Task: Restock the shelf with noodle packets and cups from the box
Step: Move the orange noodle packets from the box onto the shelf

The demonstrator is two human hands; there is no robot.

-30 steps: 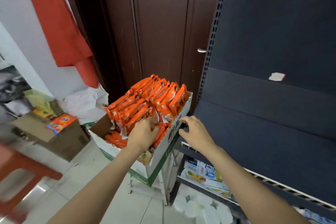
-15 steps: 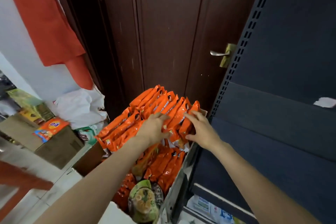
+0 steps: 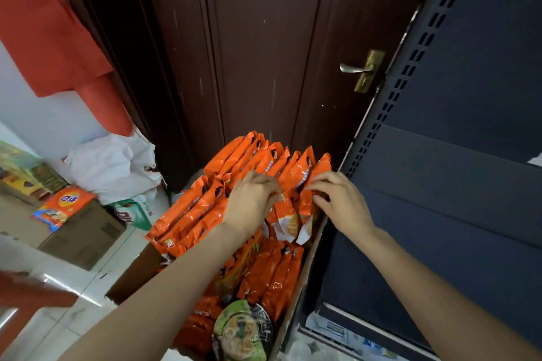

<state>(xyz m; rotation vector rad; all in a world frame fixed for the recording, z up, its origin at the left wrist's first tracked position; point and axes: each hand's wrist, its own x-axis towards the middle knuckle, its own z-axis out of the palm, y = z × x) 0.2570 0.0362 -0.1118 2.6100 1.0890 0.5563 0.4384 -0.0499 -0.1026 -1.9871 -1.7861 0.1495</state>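
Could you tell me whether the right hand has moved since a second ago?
Yes. The right hand has left the box's shelf-side rim and now pinches the orange packets inside.

Tiled floor and dark shelf unit

A pale tiled floor [image 3: 73,287] carries a brown carton [image 3: 85,239] at nine o'clock and white plastic bags [image 3: 114,167] at ten; the open noodle box [image 3: 305,272] stands at six, beside the dark blue shelf unit [image 3: 454,184] at three o'clock.
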